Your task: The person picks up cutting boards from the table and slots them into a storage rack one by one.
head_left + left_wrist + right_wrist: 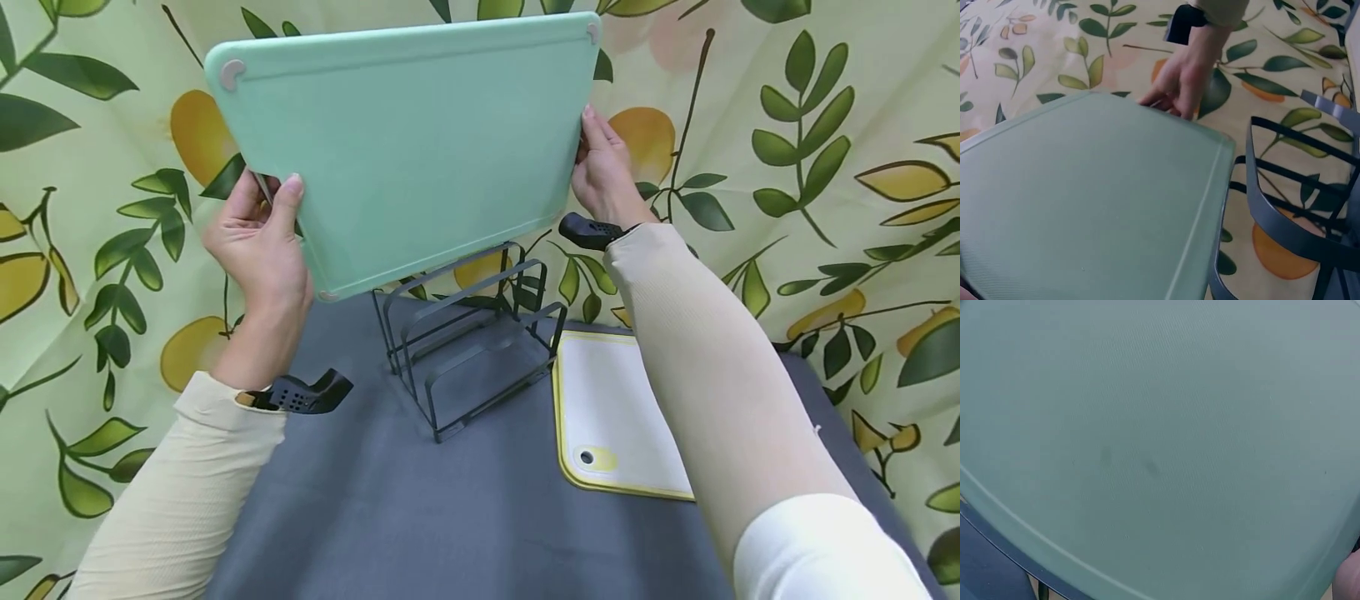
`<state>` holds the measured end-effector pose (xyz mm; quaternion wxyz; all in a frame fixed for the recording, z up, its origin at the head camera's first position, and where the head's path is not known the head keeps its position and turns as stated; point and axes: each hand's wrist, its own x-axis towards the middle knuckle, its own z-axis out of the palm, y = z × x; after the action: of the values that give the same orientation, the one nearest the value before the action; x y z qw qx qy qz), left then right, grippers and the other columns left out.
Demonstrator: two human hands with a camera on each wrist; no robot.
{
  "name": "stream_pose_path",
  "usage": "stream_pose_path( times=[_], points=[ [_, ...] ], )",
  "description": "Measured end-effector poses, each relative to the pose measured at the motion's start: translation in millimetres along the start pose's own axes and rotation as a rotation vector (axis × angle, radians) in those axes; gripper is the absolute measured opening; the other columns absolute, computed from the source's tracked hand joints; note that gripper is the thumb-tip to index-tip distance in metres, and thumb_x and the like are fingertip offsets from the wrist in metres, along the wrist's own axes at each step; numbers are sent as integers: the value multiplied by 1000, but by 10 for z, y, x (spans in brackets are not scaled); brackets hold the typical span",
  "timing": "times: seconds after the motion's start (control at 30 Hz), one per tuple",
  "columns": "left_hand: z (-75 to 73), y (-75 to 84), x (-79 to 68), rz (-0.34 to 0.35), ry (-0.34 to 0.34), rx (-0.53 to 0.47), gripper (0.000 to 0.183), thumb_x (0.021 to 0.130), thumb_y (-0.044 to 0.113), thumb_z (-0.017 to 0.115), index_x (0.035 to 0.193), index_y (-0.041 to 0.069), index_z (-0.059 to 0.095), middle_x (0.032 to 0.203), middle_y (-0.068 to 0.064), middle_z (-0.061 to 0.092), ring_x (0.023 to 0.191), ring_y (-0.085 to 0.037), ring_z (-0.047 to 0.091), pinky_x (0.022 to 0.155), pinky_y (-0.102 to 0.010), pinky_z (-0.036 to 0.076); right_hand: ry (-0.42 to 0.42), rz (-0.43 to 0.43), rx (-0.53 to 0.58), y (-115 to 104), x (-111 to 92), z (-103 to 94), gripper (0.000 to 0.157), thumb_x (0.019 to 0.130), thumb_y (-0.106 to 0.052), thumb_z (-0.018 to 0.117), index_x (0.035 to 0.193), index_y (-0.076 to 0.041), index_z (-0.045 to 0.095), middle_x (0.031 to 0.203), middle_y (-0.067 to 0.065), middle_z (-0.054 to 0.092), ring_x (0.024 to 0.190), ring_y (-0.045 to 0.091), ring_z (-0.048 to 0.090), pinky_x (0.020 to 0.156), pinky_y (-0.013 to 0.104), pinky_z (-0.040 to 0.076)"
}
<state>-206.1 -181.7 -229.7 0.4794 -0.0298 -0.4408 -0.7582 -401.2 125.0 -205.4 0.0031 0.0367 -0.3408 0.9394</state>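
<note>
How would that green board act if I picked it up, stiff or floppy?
Probably stiff: the green board looks flat, without sagging, between the left hand and right hand. It may feel awkward one-handed, being wider than either hand. It likely won't roll, given its straight sides.

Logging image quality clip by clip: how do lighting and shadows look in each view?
Head: bright, with soft dark bands across the blue-grey cloth. Left wrist: dimmer, but the leaf-print backdrop is readable. Right wrist: dim and low in contrast, the green board nearly filling the frame, with two faint, unexplained smudges.
</note>
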Motion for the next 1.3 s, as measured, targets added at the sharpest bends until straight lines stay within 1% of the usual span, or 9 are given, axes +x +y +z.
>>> stream_pose_path(
  times=[0.17, 0.3, 0.4, 0.5, 0.67, 0.77, 1.0, 1.13, 1.3],
  points=[
    [-24, -50, -7, 15, 2, 25, 10, 82, -8, 77, 92, -4, 76, 71, -6, 60, 69, -16, 55, 72, -25, 52, 35, 22, -14, 70, 1, -18, 29, 101, -14, 59, 128, -9, 70, 135, 3, 67, 127, 13, 59, 114, 25, 41],
    [-46, -97, -19, 27, -6, 25, 12, 83, -8, 77, 94, -4, 76, 71, -4, 61, 69, -15, 54, 70, -24, 50, 32, 22, -38, 101, 5, -57, 32, 101, -15, 59, 132, -10, 67, 142, 0, 62, 132, 11, 56, 115, 23, 38],
    [-79, -136, -44, 30, -12, 49, 11, 83, -9, 76, 93, -3, 76, 70, -3, 62, 67, -15, 55, 69, -24, 50, 45, 33, -105, 127, -14, -96, 35, 102, -17, 58, 136, -12, 65, 145, -1, 60, 134, 10, 53, 116, 23, 36],
    [-114, -171, -67, 29, -7, 77, 6, 84, -8, 76, 86, -3, 74, 66, -2, 58, 64, -14, 51, 64, -23, 47, 71, 42, -183, 154, -44, -124, 38, 102, -19, 58, 139, -15, 62, 147, -1, 59, 135, 11, 53, 118, 25, 34],
    [-156, -194, -68, -8, 28, 60, 6, 83, -7, 78, 86, -2, 75, 67, -2, 59, 65, -14, 52, 66, -23, 48, 76, 17, -286, 201, -91, -95, 45, 101, -16, 59, 146, -17, 55, 155, -3, 49, 141, 10, 48, 120, 26, 33],
    [-171, -203, -49, -10, 43, 49, 7, 82, -7, 78, 88, -3, 75, 68, -3, 59, 66, -14, 52, 67, -23, 48, 71, 17, -315, 216, -99, -62, 48, 101, -13, 59, 148, -17, 53, 157, -5, 46, 142, 9, 47, 120, 24, 34],
    [-214, -262, -62, -11, 63, 92, 5, 83, -4, 79, 86, -1, 75, 69, -3, 60, 65, -13, 50, 65, -22, 46, 57, 31, -311, 258, -110, -66, 46, 101, -7, 58, 146, -15, 55, 153, 0, 52, 139, 13, 51, 117, 25, 37],
    [-234, -280, -86, -8, 68, 97, 5, 83, -4, 78, 86, -2, 75, 68, -3, 58, 64, -13, 47, 63, -22, 44, 59, 42, -320, 305, -117, -105, 47, 100, -7, 58, 146, -15, 55, 153, -1, 52, 139, 13, 51, 117, 25, 37],
    [-236, -309, -134, -18, 72, 121, 5, 83, -3, 79, 86, -1, 76, 69, -3, 61, 66, -13, 53, 65, -22, 48, 62, 50, -351, 319, -130, -193, 47, 101, -8, 57, 147, -15, 54, 154, 1, 51, 140, 14, 51, 118, 27, 37]
  ],
)
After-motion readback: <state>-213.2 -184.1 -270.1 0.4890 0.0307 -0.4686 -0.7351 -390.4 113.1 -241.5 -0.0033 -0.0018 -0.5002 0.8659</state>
